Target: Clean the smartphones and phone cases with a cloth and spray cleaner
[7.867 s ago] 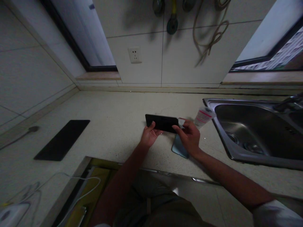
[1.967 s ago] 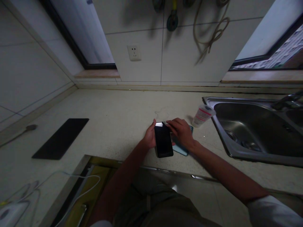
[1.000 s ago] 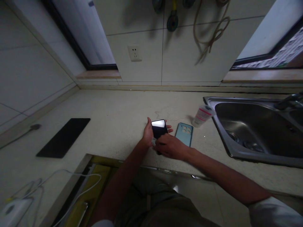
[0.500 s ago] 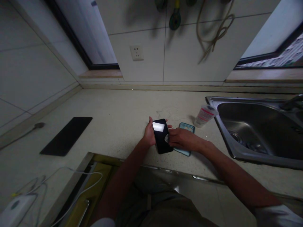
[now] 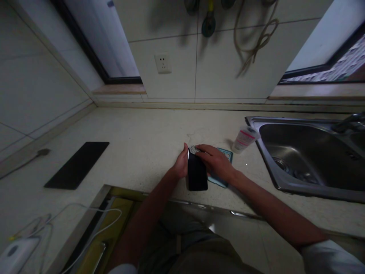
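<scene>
My left hand point(image 5: 180, 164) is wrapped round the left side of a black smartphone point(image 5: 197, 176), its thumb along the edge. The dark screen faces up, above the counter's front part. With its fingers, my right hand point(image 5: 219, 164) presses a small pale, patterned cloth point(image 5: 193, 149) onto the phone's top end. Most of that cloth is hidden under the fingers. Beneath my right hand lies a light-blue phone case point(image 5: 218, 181) on the counter, partly covered by the hand.
A clear plastic cup point(image 5: 243, 140) with pink print stands by the steel sink point(image 5: 274, 182) on the right. On the left, a black flat mat point(image 5: 77, 166) lies on the counter point(image 5: 137, 140). A white device point(image 5: 19, 253) with cables sits at lower left.
My right hand and the cloth have moved from the phone's right middle up to its top end. The phone has turned more upright in view, and the bright reflection on its screen is gone.
</scene>
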`<state>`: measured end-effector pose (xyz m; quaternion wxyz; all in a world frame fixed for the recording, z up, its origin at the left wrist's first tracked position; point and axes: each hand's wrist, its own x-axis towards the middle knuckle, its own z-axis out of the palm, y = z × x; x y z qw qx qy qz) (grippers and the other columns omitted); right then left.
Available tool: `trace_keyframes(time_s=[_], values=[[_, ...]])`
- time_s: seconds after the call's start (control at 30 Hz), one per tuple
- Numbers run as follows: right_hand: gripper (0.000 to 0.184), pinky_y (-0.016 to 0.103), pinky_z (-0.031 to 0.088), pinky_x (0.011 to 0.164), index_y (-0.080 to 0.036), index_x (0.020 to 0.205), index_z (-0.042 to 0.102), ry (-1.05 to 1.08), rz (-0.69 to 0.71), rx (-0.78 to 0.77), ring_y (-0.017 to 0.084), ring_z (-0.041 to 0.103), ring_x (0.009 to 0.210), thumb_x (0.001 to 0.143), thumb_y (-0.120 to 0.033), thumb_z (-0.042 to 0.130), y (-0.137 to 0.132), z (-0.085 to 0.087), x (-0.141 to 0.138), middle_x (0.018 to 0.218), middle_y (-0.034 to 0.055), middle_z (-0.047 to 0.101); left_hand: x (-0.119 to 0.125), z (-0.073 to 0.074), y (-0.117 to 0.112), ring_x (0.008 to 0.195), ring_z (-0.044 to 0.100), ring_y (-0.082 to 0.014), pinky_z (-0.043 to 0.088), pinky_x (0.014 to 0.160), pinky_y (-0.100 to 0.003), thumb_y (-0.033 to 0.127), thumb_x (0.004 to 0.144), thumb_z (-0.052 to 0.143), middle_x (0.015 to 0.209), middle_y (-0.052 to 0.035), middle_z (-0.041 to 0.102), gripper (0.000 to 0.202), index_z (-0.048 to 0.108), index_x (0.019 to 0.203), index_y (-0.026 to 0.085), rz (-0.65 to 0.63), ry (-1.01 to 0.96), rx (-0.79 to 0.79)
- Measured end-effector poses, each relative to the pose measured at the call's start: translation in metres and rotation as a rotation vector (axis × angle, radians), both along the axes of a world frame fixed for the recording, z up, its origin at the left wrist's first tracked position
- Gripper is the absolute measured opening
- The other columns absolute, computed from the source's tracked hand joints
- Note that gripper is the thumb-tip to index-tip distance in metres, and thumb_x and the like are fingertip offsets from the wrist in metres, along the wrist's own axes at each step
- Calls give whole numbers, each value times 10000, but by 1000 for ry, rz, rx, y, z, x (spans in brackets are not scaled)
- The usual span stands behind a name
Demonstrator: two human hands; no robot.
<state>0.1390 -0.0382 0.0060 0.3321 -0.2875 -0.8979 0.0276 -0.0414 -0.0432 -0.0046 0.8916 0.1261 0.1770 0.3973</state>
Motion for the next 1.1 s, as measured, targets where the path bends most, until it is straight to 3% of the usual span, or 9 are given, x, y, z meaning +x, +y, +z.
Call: trace_keyframes(time_s=[0.13,0.3,0.57,0.8,1.1], values=[[296,492,512,1065,-175,1259,660,38,-33,21,278,577,1303,1006,-185,508,3,-6,-3,1363,160,641,0,-1,-1,1048,686,-315,480,982,-472,702,954,343,1058,-150,728,716,605,1342,159,-10,-2,19],[368,513,481,1121,-197,1351,606,6,45,33,255,550,1347,1003,-160,491,-3,-11,-13,1422,141,605,1,5,-1,1065,693,-293,484,998,-433,692,972,283,1042,-153,728,740,616,1320,130,19,24,-2],[330,534,479,1111,-155,1281,645,-60,198,84,260,561,1331,985,-138,502,-16,-6,-27,1367,148,646,-4,8,4,1029,714,-338,515,948,-470,783,918,159,1058,-225,731,934,612,1330,77,62,67,-59],[262,443,540,973,-188,1103,730,-69,360,54,232,631,1164,935,-122,540,-20,-7,-32,1191,102,741,-10,3,5,1025,717,-361,471,989,-506,784,918,186,1063,-243,734,935,558,1362,50,136,106,33],[219,353,459,845,-183,995,720,-246,447,-28,189,616,945,1012,-223,506,-29,1,-29,1001,68,753,-12,3,8,1023,712,-396,476,954,-514,779,918,158,1070,-269,722,938,591,1296,38,154,116,59]])
